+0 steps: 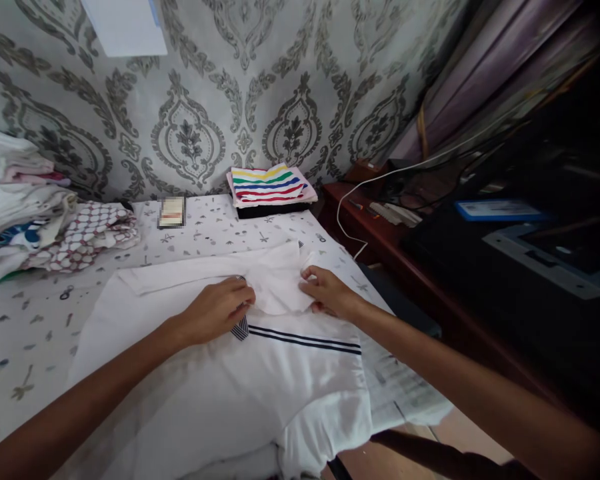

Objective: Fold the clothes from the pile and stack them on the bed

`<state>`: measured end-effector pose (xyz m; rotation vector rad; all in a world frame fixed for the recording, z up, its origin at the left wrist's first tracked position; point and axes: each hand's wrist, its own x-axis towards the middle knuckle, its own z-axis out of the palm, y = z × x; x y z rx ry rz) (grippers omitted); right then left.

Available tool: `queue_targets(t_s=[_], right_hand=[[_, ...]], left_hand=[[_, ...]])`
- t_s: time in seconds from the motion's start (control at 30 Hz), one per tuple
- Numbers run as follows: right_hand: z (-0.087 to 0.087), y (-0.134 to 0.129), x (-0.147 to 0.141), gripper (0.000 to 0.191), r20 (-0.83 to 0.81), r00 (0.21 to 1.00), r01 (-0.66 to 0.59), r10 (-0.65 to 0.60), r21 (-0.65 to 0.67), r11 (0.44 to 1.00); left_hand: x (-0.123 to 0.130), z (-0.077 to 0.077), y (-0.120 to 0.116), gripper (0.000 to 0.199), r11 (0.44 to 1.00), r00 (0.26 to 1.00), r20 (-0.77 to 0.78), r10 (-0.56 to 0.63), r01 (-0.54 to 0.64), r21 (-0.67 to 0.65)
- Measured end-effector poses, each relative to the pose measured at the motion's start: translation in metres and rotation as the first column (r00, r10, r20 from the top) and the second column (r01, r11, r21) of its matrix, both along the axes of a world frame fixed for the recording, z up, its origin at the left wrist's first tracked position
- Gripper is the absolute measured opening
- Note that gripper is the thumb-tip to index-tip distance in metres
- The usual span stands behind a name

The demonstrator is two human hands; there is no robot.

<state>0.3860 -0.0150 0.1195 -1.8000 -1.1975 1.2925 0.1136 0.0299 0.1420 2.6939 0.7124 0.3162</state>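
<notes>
A white shirt (pixel 190 387) with two dark stripes lies spread on the bed, its far part folded over toward me. My left hand (pixel 223 308) is closed on the shirt near a dark-and-white striped trim, fingers curled into the cloth. On the other side of the folded white section, my right hand (pixel 327 292) pinches the fabric's edge between thumb and fingers. The cloth between both hands is slightly wrinkled. Part of the shirt's near end runs out of view at the bottom.
A heap of clothes (pixel 40 207) sits at the left. Folded clothes with a colourful striped top (pixel 270 185) lie by the patterned wall. Nearby is a small blurred card-like item (pixel 172 212). At right, a dark red table (pixel 380 233) holds a white cable and a black device.
</notes>
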Motion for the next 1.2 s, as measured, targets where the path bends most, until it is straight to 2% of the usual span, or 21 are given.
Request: queue_targets(t_s=[0.07,0.1,0.2,0.27,0.33,0.37,0.43,0.53,0.63,0.7,0.8,0.9,1.03,1.2], right_hand=[[0.002,-0.001,0.004,0.021,0.26,0.96,-0.116,0.108,0.014,0.993],[0.004,0.001,0.006,0.022,0.404,0.904,-0.167,0.137,0.038,0.985],[0.012,0.015,0.006,0.03,0.723,0.688,-0.262,0.056,0.176,0.949],[0.011,0.031,0.001,0.031,0.789,0.614,-0.374,0.008,0.282,0.884],[0.002,0.05,-0.005,0.034,0.806,0.589,-0.525,0.066,0.319,0.789],[-0.005,0.059,-0.006,0.035,0.809,0.578,-0.571,0.102,0.313,0.759],[-0.024,0.074,-0.002,0.039,0.811,0.57,-0.576,0.128,0.284,0.766],[-0.046,0.087,0.022,0.045,0.795,0.605,-0.466,0.053,0.3,0.832],[-0.052,0.092,0.053,0.047,0.779,0.627,-0.424,0.001,0.34,0.839],[-0.048,0.094,0.068,0.047,0.756,0.654,-0.413,-0.004,0.361,0.836],[-0.04,0.098,0.078,0.049,0.726,0.687,-0.396,0.013,0.36,0.845],[-0.035,0.109,0.075,0.048,0.736,0.676,-0.4,0.04,0.321,0.858],[-0.034,0.125,0.066,0.036,0.758,0.65,-0.402,0.053,0.283,0.871],[-0.035,0.129,0.061,0.029,0.776,0.631,-0.343,-0.013,0.293,0.893]], left_hand=[[-0.004,-0.005,0.002,0.017,0.998,1.0,0.0,0.014,-0.014,-0.068],[-0.007,-0.006,0.005,0.017,0.994,0.999,0.026,0.048,-0.045,-0.097],[-0.017,-0.009,0.021,0.024,0.981,0.975,0.12,0.185,-0.175,-0.09],[-0.023,-0.014,0.036,0.034,0.962,0.953,0.131,0.272,-0.271,-0.022],[-0.03,-0.023,0.051,0.043,0.942,0.941,0.077,0.33,-0.333,0.035],[-0.035,-0.029,0.057,0.048,0.937,0.938,0.028,0.346,-0.347,0.052],[-0.052,-0.042,0.064,0.06,0.929,0.927,-0.081,0.366,-0.358,0.093],[-0.09,-0.058,0.066,0.072,0.897,0.882,-0.181,0.435,-0.406,0.177],[-0.126,-0.062,0.064,0.075,0.863,0.86,-0.158,0.486,-0.443,0.242],[-0.137,-0.06,0.063,0.071,0.853,0.871,-0.103,0.48,-0.436,0.286],[-0.132,-0.051,0.061,0.052,0.867,0.916,-0.051,0.398,-0.357,0.349],[-0.116,-0.041,0.058,0.042,0.895,0.946,-0.087,0.313,-0.263,0.361],[-0.105,-0.031,0.053,0.04,0.898,0.928,-0.178,0.328,-0.248,0.365],[-0.112,-0.028,0.049,0.04,0.895,0.913,-0.238,0.33,-0.223,0.385]])
